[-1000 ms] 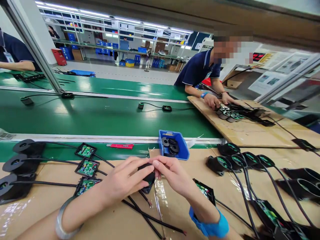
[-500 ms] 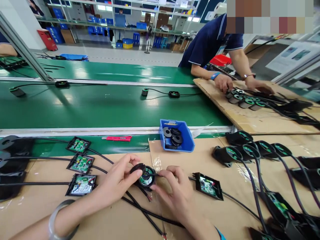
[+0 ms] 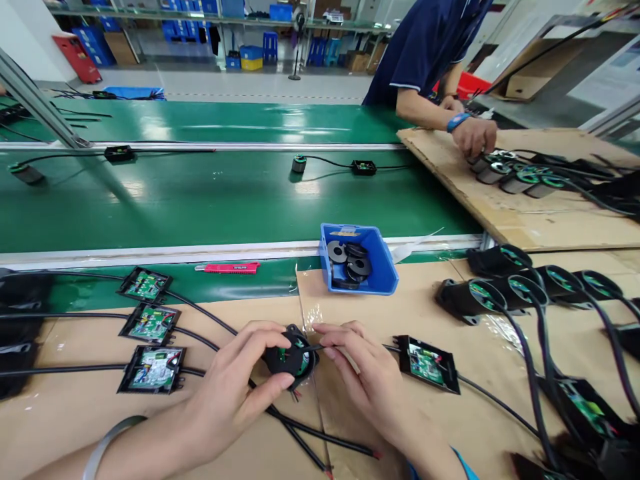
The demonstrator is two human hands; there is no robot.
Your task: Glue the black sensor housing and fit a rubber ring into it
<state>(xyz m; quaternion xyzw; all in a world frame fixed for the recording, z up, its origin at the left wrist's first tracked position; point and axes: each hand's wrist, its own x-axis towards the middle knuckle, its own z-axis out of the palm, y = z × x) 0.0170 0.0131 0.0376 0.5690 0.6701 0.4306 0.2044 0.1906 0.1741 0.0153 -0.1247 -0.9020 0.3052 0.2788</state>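
Note:
My left hand (image 3: 235,393) is closed around a round black housing (image 3: 291,357) with a green board inside, held just above the cardboard sheet (image 3: 75,420). My right hand (image 3: 363,373) pinches the thin black cable (image 3: 313,347) where it enters that housing. The cable runs right to an open black box with a green circuit board (image 3: 426,363). Loose black wires (image 3: 300,437) with red tips lie under my hands.
A blue bin (image 3: 380,267) of black rings sits ahead, with a red utility knife (image 3: 227,268) to its left. Three open circuit boxes (image 3: 151,368) lie at left, several black housings (image 3: 500,287) at right. Beyond the green conveyor (image 3: 200,200), a person's hand (image 3: 473,137) handles parts on another cardboard.
My left hand has wrapped further round the housing, hiding most of its green board. My right hand moved up to pinch the cable. The view tilted down.

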